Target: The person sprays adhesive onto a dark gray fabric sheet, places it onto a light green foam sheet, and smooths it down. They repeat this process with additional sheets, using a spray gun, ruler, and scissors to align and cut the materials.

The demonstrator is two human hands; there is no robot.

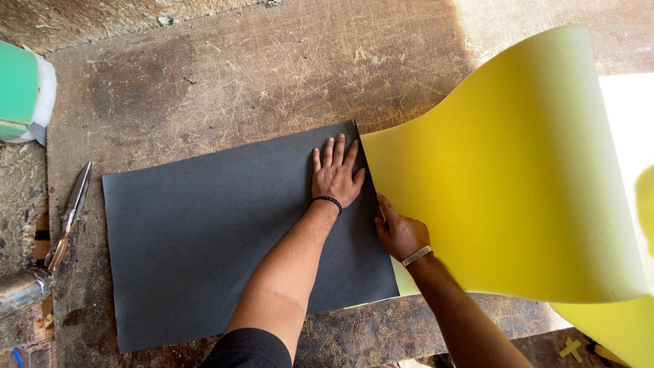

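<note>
Centre frame: your left hand [335,174] lies flat, fingers spread, on the dark sheet [218,232]. Your right hand [400,234] grips a thin blade at the sheet's right edge, where the yellow foam [504,191] curls up rightward. Scissors [70,212] far left on the bench [259,75].

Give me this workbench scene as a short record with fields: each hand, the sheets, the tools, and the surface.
Left hand: left hand flat, fingers spread, pressing on the dark grey sheet near its right edge
Right hand: right hand at that edge, seeming to grip a thin blade; tool mostly hidden
Yellow sheet: yellow foam sheet curls up and away to the right of the edge
Scissors: scissors lie left of the grey sheet, apart from it
Green block: green and white block at far left
Surface: scratched wooden workbench
</note>
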